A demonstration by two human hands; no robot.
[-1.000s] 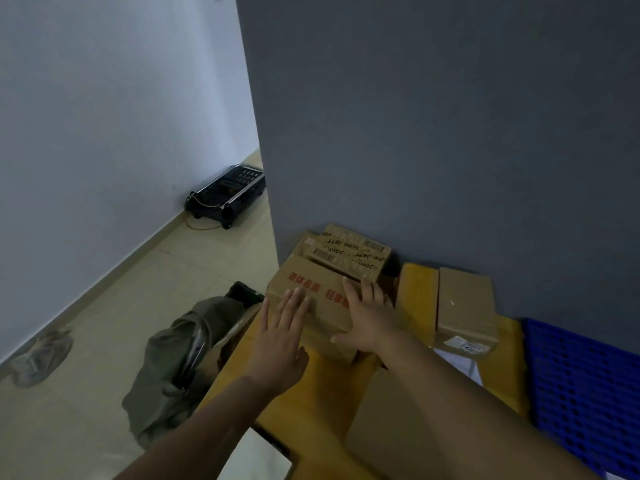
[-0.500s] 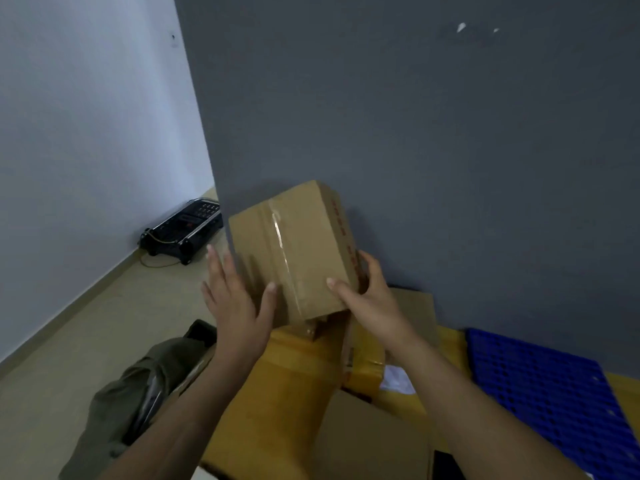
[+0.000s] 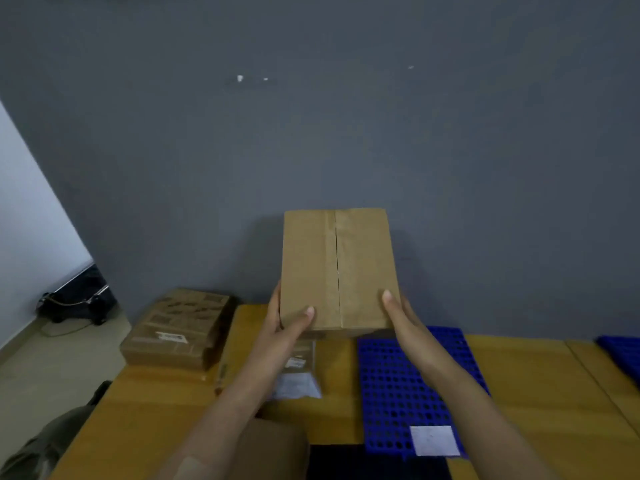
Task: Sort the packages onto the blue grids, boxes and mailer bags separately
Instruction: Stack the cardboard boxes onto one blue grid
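A brown cardboard box (image 3: 337,268) with a taped centre seam is held in the air in front of the grey wall. My left hand (image 3: 285,322) grips its lower left corner and my right hand (image 3: 401,315) its lower right corner. Just below and to the right lies a blue perforated grid (image 3: 394,393) on the yellow table, with a white label (image 3: 434,440) near its front. A second blue grid (image 3: 621,356) shows at the far right edge. A stack of brown boxes (image 3: 178,327) stays at the table's back left corner.
A flat package with a white label (image 3: 299,375) lies under my left forearm. A brown parcel (image 3: 277,448) and a black item (image 3: 374,462) sit at the front edge. Left of the table are a grey bag (image 3: 38,448) and a black device (image 3: 79,301) on the floor.
Both hands lifted the box off the left stack, turned it so the seam faces me, and carried it right toward the blue grid. My view swung right.
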